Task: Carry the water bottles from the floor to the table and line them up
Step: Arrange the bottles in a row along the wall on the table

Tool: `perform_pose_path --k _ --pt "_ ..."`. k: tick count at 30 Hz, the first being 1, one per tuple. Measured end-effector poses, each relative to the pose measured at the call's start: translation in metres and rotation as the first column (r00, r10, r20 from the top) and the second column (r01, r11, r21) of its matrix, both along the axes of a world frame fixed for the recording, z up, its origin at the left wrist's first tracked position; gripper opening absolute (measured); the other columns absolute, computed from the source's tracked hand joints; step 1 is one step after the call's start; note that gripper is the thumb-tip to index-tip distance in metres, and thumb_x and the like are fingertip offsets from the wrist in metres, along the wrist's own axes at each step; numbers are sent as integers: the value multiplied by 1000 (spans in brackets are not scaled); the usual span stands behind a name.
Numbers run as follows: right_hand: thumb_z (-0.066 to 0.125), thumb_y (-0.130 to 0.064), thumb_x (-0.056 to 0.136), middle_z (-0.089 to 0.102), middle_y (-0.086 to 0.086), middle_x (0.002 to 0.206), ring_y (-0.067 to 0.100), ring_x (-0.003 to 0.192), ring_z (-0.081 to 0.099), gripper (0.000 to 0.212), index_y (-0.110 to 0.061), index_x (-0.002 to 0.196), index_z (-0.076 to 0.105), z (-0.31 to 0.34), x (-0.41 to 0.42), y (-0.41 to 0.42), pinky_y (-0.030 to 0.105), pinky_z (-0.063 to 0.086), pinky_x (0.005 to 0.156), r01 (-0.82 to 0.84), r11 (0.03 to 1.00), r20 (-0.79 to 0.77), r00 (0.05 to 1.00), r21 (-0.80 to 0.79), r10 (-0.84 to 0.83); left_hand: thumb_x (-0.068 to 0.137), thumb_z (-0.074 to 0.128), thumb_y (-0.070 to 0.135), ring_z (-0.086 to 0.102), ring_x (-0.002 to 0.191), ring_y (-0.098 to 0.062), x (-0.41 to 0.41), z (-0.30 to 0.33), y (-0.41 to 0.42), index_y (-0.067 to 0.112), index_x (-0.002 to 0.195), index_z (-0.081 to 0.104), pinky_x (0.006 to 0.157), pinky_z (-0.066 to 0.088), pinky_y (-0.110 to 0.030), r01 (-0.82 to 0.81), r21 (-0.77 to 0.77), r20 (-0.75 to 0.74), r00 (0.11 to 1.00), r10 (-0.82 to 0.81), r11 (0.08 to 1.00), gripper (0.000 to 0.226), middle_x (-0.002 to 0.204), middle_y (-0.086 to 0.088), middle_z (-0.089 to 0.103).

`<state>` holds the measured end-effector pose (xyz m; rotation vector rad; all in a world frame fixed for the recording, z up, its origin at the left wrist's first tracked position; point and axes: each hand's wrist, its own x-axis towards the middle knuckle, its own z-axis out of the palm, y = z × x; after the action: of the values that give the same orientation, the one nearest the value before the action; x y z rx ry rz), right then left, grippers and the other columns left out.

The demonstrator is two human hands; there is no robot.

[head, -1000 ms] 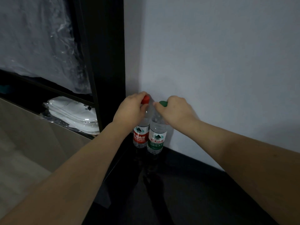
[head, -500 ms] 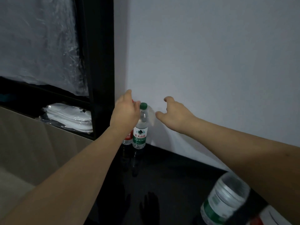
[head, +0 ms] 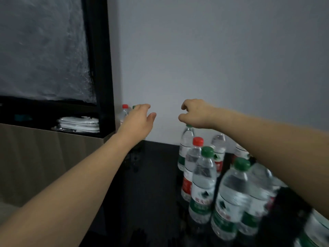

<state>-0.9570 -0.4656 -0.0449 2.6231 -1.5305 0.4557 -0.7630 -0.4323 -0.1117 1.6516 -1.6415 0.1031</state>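
Two water bottles stand against the white wall at the back-left corner of the black table (head: 151,184): a red-capped bottle (head: 124,114) and a green-capped bottle (head: 133,107), the latter mostly hidden behind my left hand (head: 138,120). That hand hovers in front of them with relaxed fingers and holds nothing. My right hand (head: 195,113) hangs in the air to the right, fingers loosely curled and empty, just above the cap of another bottle (head: 186,139). Several more bottles, with a green-capped one (head: 203,184) in front, stand grouped under my right forearm.
A black frame post (head: 99,68) rises left of the corner bottles, with plastic sheeting behind it. A plastic-wrapped white stack (head: 80,123) lies on a shelf at left, above a wooden panel (head: 44,157). A dark blurred object (head: 284,220) sits at bottom right.
Both hands have let go of the two corner bottles and drawn back and apart. The view has pulled away, bringing the group of bottles on the right into sight.
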Motion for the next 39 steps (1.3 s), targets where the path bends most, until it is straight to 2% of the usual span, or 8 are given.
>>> perform_pose_path --k 6,12,18,21,24,28,32,39 --pt "50 -36 93 50 11 138 27 121 50 53 -10 139 45 1 -75 74 36 42 94 -7 1000 -33 999 18 8 103 47 36 43 136 -24 -49 13 84 11 146 44 111 34 -36 40 55 124 991 -47 998 50 149 -10 45" --pt "52 -36 92 52 11 135 27 119 51 51 -11 136 46 -8 -132 103 39 45 97 68 995 -76 995 76 -63 101 50 37 45 134 -21 -78 28 106 14 143 49 108 35 -32 70 114 239 966 -96 991 48 146 -5 50" --pt "53 -38 93 58 8 126 25 110 55 48 -12 133 50 -21 -157 109 36 46 93 121 984 -162 982 133 -99 97 57 37 61 111 -21 -110 20 100 15 130 60 90 46 -31 120 227 215 962 -170 966 40 129 -5 63" --pt "55 -45 92 59 6 122 24 106 55 51 -14 132 50 -30 -156 106 35 47 90 111 978 -159 984 176 -83 95 59 34 61 89 -15 -129 9 91 15 116 65 72 47 -27 161 257 191 958 -213 953 29 115 -6 67" --pt "55 -47 92 59 6 119 23 104 55 50 -13 129 52 -39 -149 96 36 48 90 83 976 -184 982 200 -46 95 59 33 62 93 -22 -145 -2 78 9 111 66 77 51 -35 165 267 210 952 -225 950 30 110 -8 67" --pt "56 -53 91 66 4 100 19 88 63 45 -12 111 57 -54 -139 75 37 52 81 81 960 -205 978 267 -25 93 61 36 61 80 -23 -156 -14 61 13 91 67 59 42 -31 157 249 202 957 -210 956 24 86 -4 66" --pt "58 -56 88 59 0 77 13 67 57 40 -17 80 52 -63 -134 58 28 37 53 63 968 -207 978 243 -12 90 68 33 63 95 -22 -155 -25 53 18 119 67 79 50 -34 185 220 131 967 -217 958 32 108 -2 67" --pt "61 -56 86 49 -6 78 9 69 48 38 -23 75 44 -54 -128 66 29 36 60 7 981 -277 960 196 48 94 64 23 63 94 -24 -143 -28 70 17 116 61 79 51 -37 218 168 128 962 -241 961 23 105 -4 67"
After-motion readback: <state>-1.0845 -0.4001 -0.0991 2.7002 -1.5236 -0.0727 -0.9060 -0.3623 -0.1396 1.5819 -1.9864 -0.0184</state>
